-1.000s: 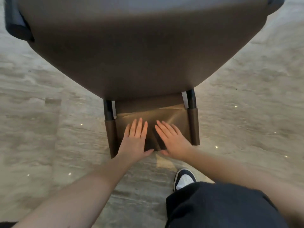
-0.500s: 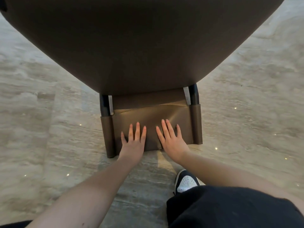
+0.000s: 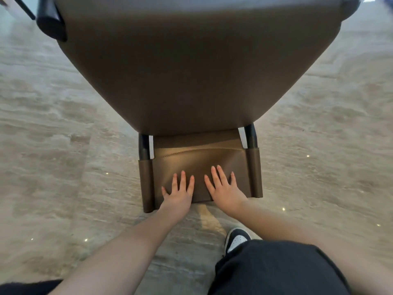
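A brown leather chair back (image 3: 197, 71) fills the upper middle of the head view. Below it a brown leather panel (image 3: 200, 160) is stretched between the two rear legs, whose black tubes (image 3: 250, 136) show above leather sleeves. My left hand (image 3: 178, 193) lies flat on the panel's lower left part, fingers straight and spread. My right hand (image 3: 225, 188) lies flat beside it on the lower right part, fingers also straight. A narrow gap separates the two hands. Neither hand holds anything.
The floor (image 3: 63, 167) is grey-beige marble with small light reflections. My black-and-white shoe (image 3: 237, 239) stands just behind the chair, with my dark-clothed knee (image 3: 276, 271) below it. A black armrest end (image 3: 50, 22) shows at the top left.
Both hands slid a little down and apart on the panel, and a fold between them has flattened. The camera view shifted slightly.
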Demonstrator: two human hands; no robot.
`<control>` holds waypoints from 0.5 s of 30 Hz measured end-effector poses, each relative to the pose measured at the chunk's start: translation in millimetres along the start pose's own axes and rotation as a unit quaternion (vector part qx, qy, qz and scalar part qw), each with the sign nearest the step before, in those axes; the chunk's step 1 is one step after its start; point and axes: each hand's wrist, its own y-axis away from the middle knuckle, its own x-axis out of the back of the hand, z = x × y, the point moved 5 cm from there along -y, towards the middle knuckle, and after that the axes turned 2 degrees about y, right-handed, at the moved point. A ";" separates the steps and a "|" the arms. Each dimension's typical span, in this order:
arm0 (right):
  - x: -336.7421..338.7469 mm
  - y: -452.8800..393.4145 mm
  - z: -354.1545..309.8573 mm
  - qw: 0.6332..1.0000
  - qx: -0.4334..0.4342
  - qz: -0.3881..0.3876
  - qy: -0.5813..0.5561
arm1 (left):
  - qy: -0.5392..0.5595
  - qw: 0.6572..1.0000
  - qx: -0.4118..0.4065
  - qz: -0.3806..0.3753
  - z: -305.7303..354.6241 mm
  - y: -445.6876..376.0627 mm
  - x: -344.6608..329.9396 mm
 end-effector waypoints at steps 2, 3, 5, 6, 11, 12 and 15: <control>20.4 11.6 4.6 1.000 0.008 -0.017 -0.002 | 0.017 1.000 0.005 -0.019 2.4 15.1 16.8; 32.8 19.4 7.5 1.000 0.010 -0.021 -0.003 | 0.024 0.999 0.009 -0.024 3.8 25.5 27.7; 62.9 35.6 14.3 0.999 0.014 -0.025 -0.013 | 0.031 0.999 0.010 -0.020 5.4 50.6 56.3; 81.2 44.2 18.5 0.999 0.017 -0.031 -0.019 | 0.037 0.999 0.007 -0.015 5.7 65.6 73.4; 182.0 82.6 43.2 0.996 0.016 -0.066 -0.060 | 0.070 0.997 -0.004 -0.017 4.7 133.9 168.6; 202.5 89.1 48.6 0.996 0.016 -0.066 -0.065 | 0.067 0.998 -0.004 -0.019 4.8 146.0 189.0; 263.0 105.7 66.1 0.995 0.017 -0.066 -0.079 | 0.046 0.999 -0.009 -0.022 5.0 178.5 249.7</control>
